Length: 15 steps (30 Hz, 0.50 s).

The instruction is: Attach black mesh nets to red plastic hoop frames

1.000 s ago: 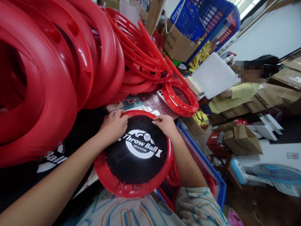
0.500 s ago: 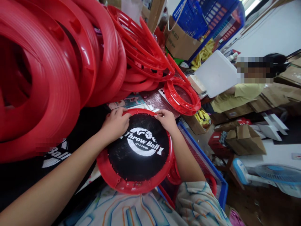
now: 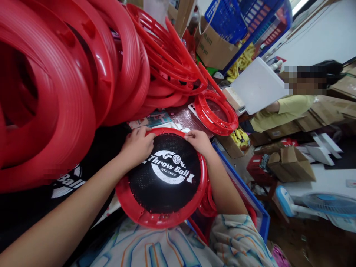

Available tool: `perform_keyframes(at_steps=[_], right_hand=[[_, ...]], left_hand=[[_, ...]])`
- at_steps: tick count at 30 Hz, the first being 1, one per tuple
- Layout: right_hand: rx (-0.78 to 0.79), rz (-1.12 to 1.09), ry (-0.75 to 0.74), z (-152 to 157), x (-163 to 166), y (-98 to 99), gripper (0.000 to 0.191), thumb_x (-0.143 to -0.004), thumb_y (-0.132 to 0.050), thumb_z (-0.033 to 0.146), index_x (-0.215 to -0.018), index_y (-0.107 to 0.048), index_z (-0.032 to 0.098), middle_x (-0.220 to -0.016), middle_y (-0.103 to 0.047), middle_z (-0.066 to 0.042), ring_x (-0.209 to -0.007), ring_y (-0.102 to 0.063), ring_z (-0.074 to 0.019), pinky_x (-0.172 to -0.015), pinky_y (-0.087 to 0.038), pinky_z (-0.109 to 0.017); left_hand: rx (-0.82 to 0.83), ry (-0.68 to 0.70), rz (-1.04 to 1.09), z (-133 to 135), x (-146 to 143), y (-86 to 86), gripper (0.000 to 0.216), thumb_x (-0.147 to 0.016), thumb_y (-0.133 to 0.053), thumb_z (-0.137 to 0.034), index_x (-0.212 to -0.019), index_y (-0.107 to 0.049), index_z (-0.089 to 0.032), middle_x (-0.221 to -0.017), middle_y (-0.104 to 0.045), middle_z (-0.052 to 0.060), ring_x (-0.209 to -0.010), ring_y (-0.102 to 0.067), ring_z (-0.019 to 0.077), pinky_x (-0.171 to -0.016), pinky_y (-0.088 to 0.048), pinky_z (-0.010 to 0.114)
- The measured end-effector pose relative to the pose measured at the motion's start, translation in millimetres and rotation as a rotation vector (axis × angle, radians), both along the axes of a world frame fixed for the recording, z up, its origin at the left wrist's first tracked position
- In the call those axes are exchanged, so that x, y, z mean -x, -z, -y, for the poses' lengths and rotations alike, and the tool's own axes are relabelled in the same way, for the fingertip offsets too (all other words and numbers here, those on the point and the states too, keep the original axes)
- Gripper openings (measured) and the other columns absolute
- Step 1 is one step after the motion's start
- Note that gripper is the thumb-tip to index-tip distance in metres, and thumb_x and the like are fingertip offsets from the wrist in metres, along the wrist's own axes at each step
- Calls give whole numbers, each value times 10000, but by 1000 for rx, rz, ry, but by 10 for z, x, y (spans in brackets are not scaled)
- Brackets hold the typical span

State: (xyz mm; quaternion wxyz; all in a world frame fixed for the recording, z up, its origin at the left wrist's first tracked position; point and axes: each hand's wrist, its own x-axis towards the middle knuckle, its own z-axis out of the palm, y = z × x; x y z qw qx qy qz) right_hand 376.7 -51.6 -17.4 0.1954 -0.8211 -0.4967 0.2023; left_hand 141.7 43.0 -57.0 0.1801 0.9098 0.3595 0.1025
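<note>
Slipping at the far edge looks the likeliest trouble for the red-rimmed disc (image 3: pixel 164 193), which lies face up in front of the person's torso, between the two forearms. The left hand (image 3: pixel 140 145) has its fingers bent together and clamped over the far left of the rim; the right hand (image 3: pixel 199 142) pinches thumb and finger on the far right, where black mesh meets red plastic. Whether those fingertips bear on mesh, on rim or on both is too small to tell. Uneven pressure could pull the mesh skew—or pop its edge loose between the grips, where no finger bears on it. Tiny bits (image 3: pixel 164 216) gather on the near rim, too small to name; should they be loose, a tilt toward the patterned shirt (image 3: pixel 155 248) might spill them. The near rim overlaps the shirt in view, though contact is unclear. Stacked red rings (image 3: pixel 73 107) lean close above the left forearm, so a careless lift of that arm could set them toppling—perhaps onto the dark printed cloth (image 3: pixel 25 207) beneath.
</note>
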Motion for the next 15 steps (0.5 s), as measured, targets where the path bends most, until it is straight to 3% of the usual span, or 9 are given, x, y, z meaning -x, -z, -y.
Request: perform_keyframes(at_steps=[5, 10, 15], right_hand=[[18, -69, -10, 175, -100, -74, 302, -832, -572, 417, -744, -698, 157, -654, -659, -1, -613, -576, -135, -602, -432, -254], [40, -62, -3, 275, -62, -82, 168, -736, -679, 328, -722, -714, 164, -672, -679, -10, -623, -589, -142, -609, -426, -256], [48, 24, 24, 271, -28, -66, 208, -820, -638, 331, -736, -648, 140, -687, -631, 3, -634, -569, -115, -637, -455, -265]], left_hand=[[7, -10, 1, 4, -3, 0, 322, -871, -409, -256, -1086, -641, -199, -1276, -489, 138, -1115, -473, 333, -887, -445, 489], [2, -6, 0, 11, 4, -3, 325, -876, -400, -254, -1087, -637, -188, -1284, -485, 135, -1123, -474, 336, -892, -449, 485], [-6, -13, -4, 12, 6, 5, 322, -872, -408, -257, -1088, -637, -193, -1284, -484, 135, -1112, -481, 337, -890, -451, 488]])
